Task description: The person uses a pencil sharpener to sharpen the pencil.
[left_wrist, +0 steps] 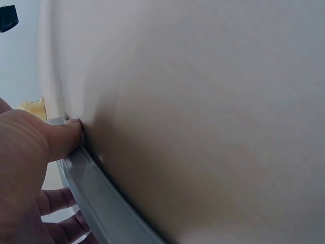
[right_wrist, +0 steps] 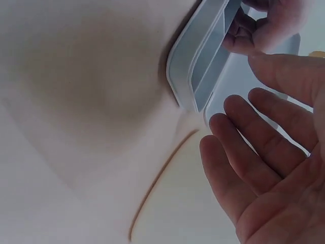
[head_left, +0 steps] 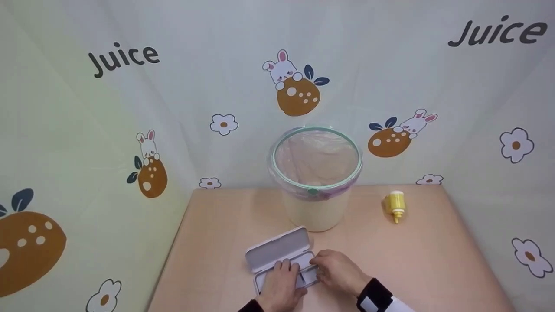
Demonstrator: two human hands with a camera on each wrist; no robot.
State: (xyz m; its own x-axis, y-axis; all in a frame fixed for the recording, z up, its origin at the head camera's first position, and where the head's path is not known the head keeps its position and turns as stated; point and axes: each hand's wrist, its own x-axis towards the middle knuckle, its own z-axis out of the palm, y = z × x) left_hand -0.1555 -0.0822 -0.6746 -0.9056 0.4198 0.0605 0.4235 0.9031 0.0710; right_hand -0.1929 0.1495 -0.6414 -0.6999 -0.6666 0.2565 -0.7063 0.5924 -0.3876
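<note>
Gripping the near wall of the grey case (head_left: 304, 259), the left hand (head_left: 279, 284) has its thumb at the outer edge and its other fingers reaching over the inside. The right hand (head_left: 342, 272) is at the case's right end, fingers loosely extended, thumb and forefinger apart in the right wrist view; cannot tell whether they touch the case. The case sits on the table (head_left: 217, 229), lid (head_left: 277, 250) open at its far side, lined bin (head_left: 314, 216) just behind it, yellow bottle (head_left: 396, 201) behind it to the right.
</note>
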